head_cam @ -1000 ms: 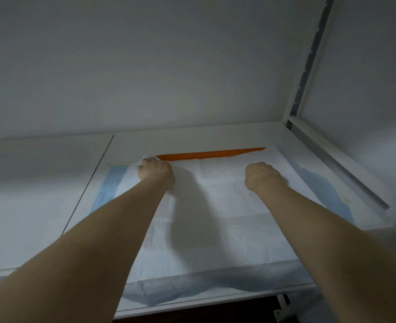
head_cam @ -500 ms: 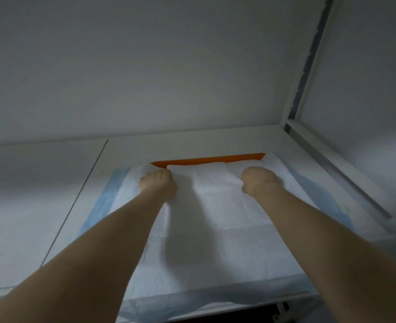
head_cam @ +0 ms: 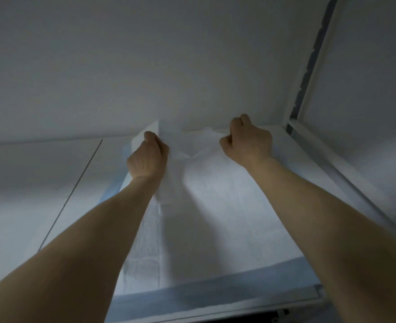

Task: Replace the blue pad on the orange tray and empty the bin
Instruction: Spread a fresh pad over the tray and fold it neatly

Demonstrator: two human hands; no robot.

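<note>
A white pad with blue edges (head_cam: 215,206) lies spread over the shelf floor inside a white cabinet. My left hand (head_cam: 147,157) grips the pad's far left part and holds it lifted and crumpled. My right hand (head_cam: 247,141) grips the pad's far right edge, fingers curled round it. The far edge of the pad stands raised against the back wall. The orange tray is hidden under the pad. No bin is in view.
The white back wall (head_cam: 169,78) rises close behind the pad. A side wall with a metal rail (head_cam: 332,164) bounds the right. A seam (head_cam: 75,190) runs across the shelf floor at the left. The shelf's front edge (head_cam: 215,311) is near me.
Both hands have lifted the pad's far edge up and toward the back wall. The orange strip seen earlier behind the pad is now covered. The view has tilted upward.
</note>
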